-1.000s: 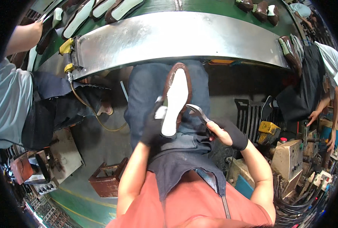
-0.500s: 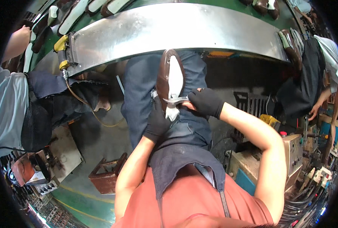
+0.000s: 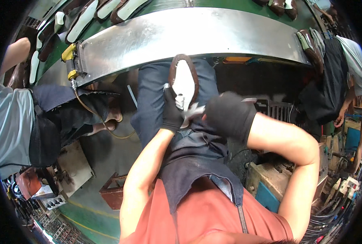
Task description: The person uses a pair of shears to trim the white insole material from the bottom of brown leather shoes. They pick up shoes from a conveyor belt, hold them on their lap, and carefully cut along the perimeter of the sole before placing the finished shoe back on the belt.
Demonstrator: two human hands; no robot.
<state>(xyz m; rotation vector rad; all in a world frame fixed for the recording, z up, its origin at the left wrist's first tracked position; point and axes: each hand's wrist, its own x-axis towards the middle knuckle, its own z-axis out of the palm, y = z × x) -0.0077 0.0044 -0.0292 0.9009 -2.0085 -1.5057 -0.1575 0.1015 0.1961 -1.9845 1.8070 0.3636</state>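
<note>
A brown leather shoe (image 3: 184,77) rests bottom-up on my thighs, its white insole facing me and its far end close to the metal bench edge. Wrapped round the shoe's near left side is my left hand (image 3: 173,109), in a black glove with bare fingertips. My right hand (image 3: 230,116), gloved the same way, is closed on metal pincers (image 3: 195,110). Their blurred head lies at the shoe's near end, by some crumpled whitish lining; I cannot tell whether the jaws grip it. A handle end sticks out past the right glove.
A curved metal bench (image 3: 197,30) spans the front, with a green surface (image 3: 230,5) behind it bearing several brown shoes. At its left end hangs a yellow-and-black air tool (image 3: 70,61) on a hose. Co-workers sit left and right. A wooden stool (image 3: 112,191) stands lower left.
The shoe has rolled, showing more white insole and less brown side. My right hand has moved right and slightly nearer, blurring with the pincers. My left hand still holds the shoe.
</note>
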